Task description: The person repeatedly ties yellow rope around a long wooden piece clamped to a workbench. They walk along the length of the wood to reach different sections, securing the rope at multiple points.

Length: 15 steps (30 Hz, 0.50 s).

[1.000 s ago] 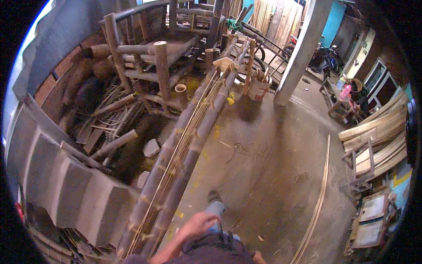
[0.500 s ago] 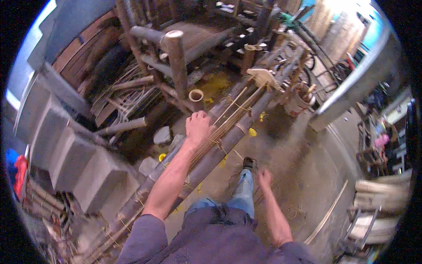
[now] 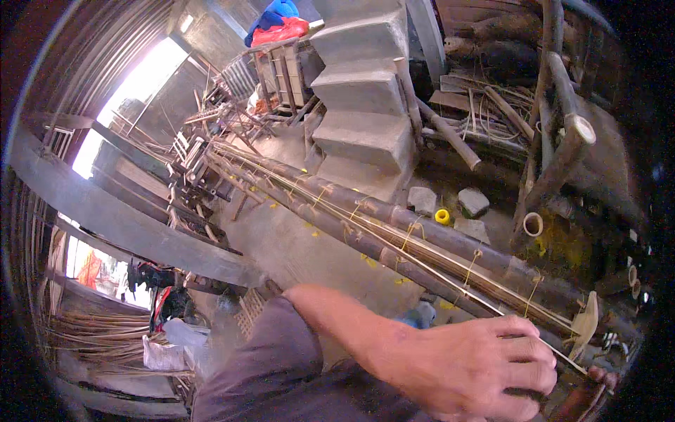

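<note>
A long bundle of dark bamboo poles (image 3: 394,235) with thin pale cane strips tied on by yellow string lies slantwise across the concrete floor. My left hand (image 3: 471,366) is at the lower right, fingers curled over the near end of the bundle and its thin strips. My forearm and grey sleeve (image 3: 260,359) reach in from the lower middle. My right hand is out of view.
Concrete steps (image 3: 358,91) rise behind the bundle, with blue and red cloth (image 3: 278,21) on top. A thick bamboo frame (image 3: 562,141), a cut bamboo tube (image 3: 533,224), stones (image 3: 422,200) and a yellow spool (image 3: 441,216) lie right. Wooden frames (image 3: 204,162) stack at left.
The view has swung sharply left along the poles. My left hand has slid to the near end of the bundle and closed on it. My right hand has left the picture.
</note>
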Each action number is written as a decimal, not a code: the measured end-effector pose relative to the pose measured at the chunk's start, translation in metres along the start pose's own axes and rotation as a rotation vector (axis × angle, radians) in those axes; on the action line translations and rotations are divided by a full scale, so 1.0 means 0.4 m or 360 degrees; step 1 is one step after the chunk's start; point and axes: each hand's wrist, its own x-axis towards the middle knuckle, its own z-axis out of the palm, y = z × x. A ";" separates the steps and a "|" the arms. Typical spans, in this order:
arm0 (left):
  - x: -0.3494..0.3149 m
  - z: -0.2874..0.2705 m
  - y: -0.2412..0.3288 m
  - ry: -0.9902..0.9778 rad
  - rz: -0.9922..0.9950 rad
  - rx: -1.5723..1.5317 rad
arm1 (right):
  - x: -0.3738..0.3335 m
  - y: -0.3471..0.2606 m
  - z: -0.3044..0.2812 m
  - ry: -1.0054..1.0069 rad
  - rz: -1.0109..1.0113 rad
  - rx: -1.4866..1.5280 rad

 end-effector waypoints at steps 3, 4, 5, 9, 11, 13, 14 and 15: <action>0.001 0.102 -0.072 0.0117 -0.0464 0.0033 | -0.008 0.010 -0.013 0.0074 -0.0035 0.0079; -0.013 0.158 -0.126 0.0221 -0.0573 0.0073 | -0.009 0.008 -0.027 0.0114 -0.0051 0.0154; -0.007 0.179 -0.165 0.0106 -0.0816 -0.0057 | -0.009 -0.005 -0.037 0.0203 -0.0086 0.0245; -0.021 0.298 -0.288 0.0145 -0.1293 -0.0167 | -0.024 -0.134 0.028 0.0399 -0.0417 0.1684; -0.071 0.350 -0.386 0.0123 -0.1122 -0.0202 | -0.037 -0.159 0.042 -0.0159 -0.0317 0.2395; -0.105 0.365 -0.419 0.0117 -0.1063 -0.0223 | -0.043 -0.178 0.104 -0.0339 -0.1136 0.1026; -0.104 0.355 -0.430 0.0056 -0.1178 -0.0330 | -0.028 -0.143 0.094 -0.0275 -0.1202 0.0713; -0.099 0.349 -0.434 -0.0002 -0.1316 -0.0407 | 0.004 -0.110 0.096 -0.0224 -0.1051 0.0910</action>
